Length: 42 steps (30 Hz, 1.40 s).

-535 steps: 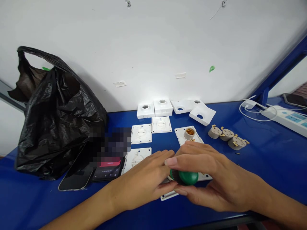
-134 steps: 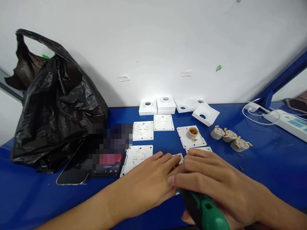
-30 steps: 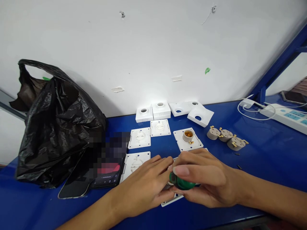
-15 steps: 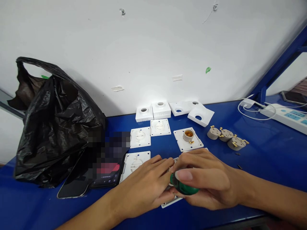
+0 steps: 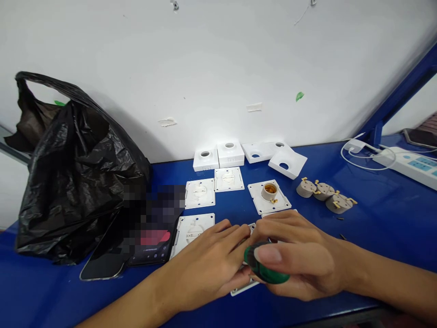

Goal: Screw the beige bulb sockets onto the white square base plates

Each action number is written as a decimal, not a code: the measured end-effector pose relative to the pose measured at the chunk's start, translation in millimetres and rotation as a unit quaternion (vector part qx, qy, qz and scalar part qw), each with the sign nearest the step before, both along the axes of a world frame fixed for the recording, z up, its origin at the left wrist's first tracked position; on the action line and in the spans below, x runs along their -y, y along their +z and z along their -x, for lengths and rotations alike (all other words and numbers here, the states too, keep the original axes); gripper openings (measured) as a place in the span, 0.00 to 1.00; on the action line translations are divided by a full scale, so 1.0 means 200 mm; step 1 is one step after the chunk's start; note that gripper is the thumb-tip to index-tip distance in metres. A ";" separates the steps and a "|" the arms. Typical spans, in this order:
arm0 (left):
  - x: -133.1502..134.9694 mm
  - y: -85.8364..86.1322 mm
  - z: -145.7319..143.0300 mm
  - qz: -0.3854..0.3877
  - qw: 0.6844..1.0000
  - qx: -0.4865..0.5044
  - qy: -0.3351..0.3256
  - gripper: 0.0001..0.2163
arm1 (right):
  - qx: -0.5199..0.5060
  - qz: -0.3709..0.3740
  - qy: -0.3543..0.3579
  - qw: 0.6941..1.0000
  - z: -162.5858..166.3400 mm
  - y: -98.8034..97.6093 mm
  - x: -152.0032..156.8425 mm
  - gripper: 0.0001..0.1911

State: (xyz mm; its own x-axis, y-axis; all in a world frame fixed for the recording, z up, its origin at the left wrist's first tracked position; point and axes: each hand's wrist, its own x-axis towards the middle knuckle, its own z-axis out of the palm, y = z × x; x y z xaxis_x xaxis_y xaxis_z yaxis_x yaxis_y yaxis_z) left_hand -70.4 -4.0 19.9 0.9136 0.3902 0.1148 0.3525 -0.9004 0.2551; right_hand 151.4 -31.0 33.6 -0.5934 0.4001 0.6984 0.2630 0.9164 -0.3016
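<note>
My right hand is closed around the green handle of a screwdriver, thumb on top; its shaft and tip are hidden. My left hand has its fingers curled at a white square base plate on the table, beneath both hands. Only the plate's edges show, and whatever sits at its middle is covered by my fingers. Just beyond the hands lies another base plate bearing a round lamp socket with a brass thread. Part of one more white plate shows behind my right knuckles.
Bare base plates lie left of centre, white covers with round holes along the wall. Several ceramic sockets and small screws are at right, with a power strip beyond. Phones and a black plastic bag occupy the left.
The green screwdriver handle has tipped slightly to the right in my right hand. Both hands stay at the same plate, and the camera view has shifted a little.
</note>
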 end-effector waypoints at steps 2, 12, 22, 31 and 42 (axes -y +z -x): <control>0.00 0.00 0.00 0.004 1.000 -0.006 0.000 0.10 | -0.003 0.013 0.013 1.000 0.00 0.00 0.00 0.16; 0.02 0.02 0.00 0.010 1.000 0.001 0.004 0.12 | -0.003 0.035 0.017 0.999 0.00 -0.01 0.00 0.29; 0.02 0.03 0.00 0.002 1.000 -0.012 0.007 0.13 | 0.019 0.056 0.017 0.998 -0.01 0.00 0.00 0.26; 0.02 0.03 -0.01 -0.026 1.000 -0.003 -0.002 0.12 | 0.039 0.070 0.006 0.997 -0.02 0.00 0.00 0.26; 0.02 0.01 0.00 -0.060 0.998 0.017 -0.007 0.12 | 0.064 0.224 -0.003 0.972 -0.02 0.04 0.02 0.05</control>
